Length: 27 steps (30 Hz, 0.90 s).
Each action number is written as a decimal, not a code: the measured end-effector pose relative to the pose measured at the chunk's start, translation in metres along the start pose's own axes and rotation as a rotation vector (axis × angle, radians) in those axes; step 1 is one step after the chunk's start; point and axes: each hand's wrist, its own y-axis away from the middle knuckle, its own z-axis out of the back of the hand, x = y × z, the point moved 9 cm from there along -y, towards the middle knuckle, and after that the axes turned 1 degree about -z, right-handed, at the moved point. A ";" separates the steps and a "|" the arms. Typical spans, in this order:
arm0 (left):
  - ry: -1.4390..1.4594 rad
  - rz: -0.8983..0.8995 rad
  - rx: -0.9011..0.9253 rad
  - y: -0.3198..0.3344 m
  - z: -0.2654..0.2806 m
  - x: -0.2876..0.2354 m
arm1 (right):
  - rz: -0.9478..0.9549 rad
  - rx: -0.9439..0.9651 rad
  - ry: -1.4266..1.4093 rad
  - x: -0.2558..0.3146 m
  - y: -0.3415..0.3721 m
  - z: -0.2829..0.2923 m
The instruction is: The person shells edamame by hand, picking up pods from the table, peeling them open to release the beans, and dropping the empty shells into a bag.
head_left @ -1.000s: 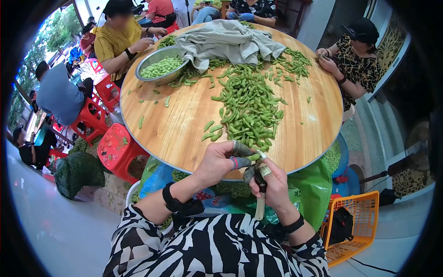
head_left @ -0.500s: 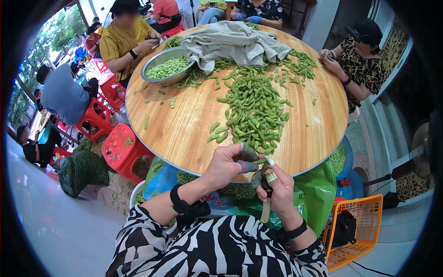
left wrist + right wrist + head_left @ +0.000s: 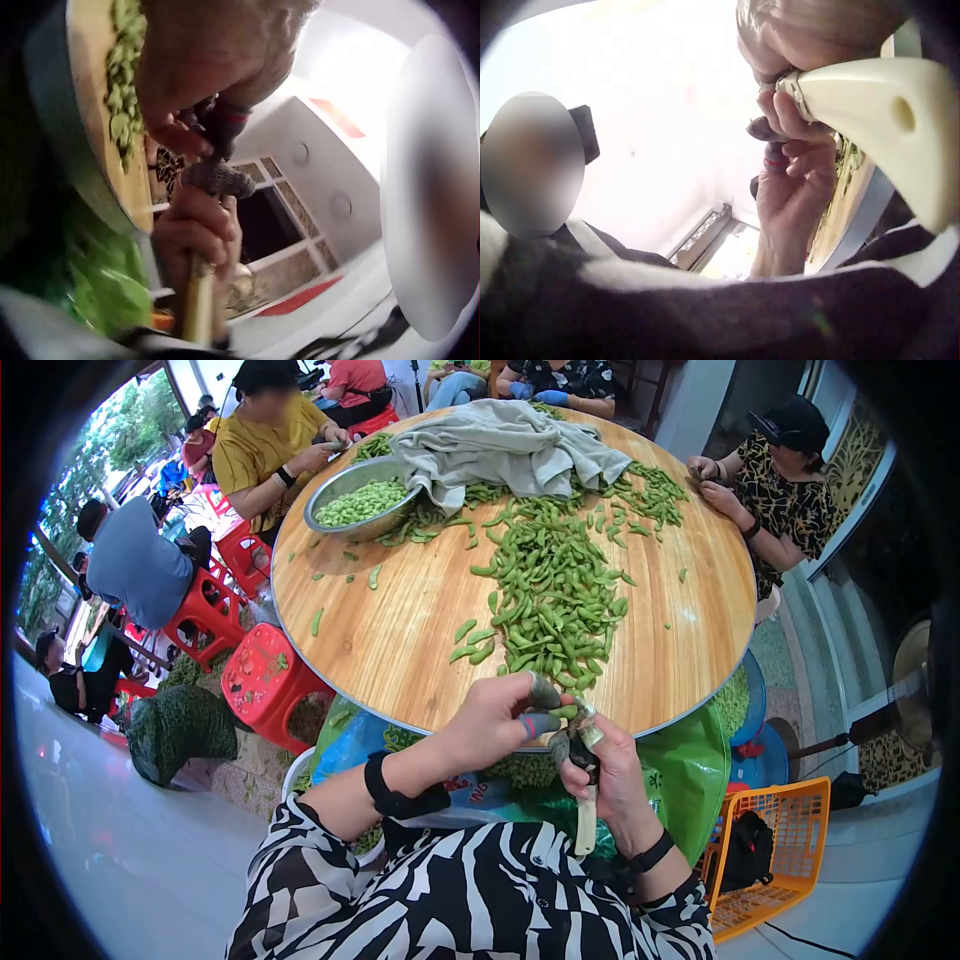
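Note:
Before the chest, at the near edge of the round table [image 3: 400,650], both hands meet. The left hand [image 3: 490,720], with dark finger covers on its thumb and forefinger, pinches a green soybean pod [image 3: 568,712]. The right hand [image 3: 615,775] grips a tool whose cream handle [image 3: 585,822] points down toward the lap. In the right wrist view that handle [image 3: 874,94] is large and has a hole near its end; the tool's working end is hidden by the fingers. A grey cover wraps the right thumb [image 3: 217,180]. Loose pods [image 3: 555,600] are heaped just beyond the hands.
A metal bowl [image 3: 365,525] of shelled beans stands at the far left beside a grey cloth [image 3: 510,450]. Green plastic [image 3: 685,760] hangs below the table edge. An orange basket [image 3: 790,860] is at the right, a red stool [image 3: 265,680] at the left. Other people sit around.
The head view has shifted slightly since the first frame. Both hands stay together at the pod; the right hand has turned a little, so the cream handle hangs more upright and farther right.

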 end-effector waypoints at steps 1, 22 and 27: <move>-0.422 -0.330 0.027 0.006 -0.005 -0.031 | 0.000 0.001 0.000 0.000 0.000 0.000; 0.337 0.403 0.135 0.016 -0.003 0.033 | 0.364 -0.155 0.713 0.039 0.002 0.001; 0.509 0.464 0.173 0.019 -0.013 0.040 | 0.261 -0.049 0.659 0.031 -0.013 0.002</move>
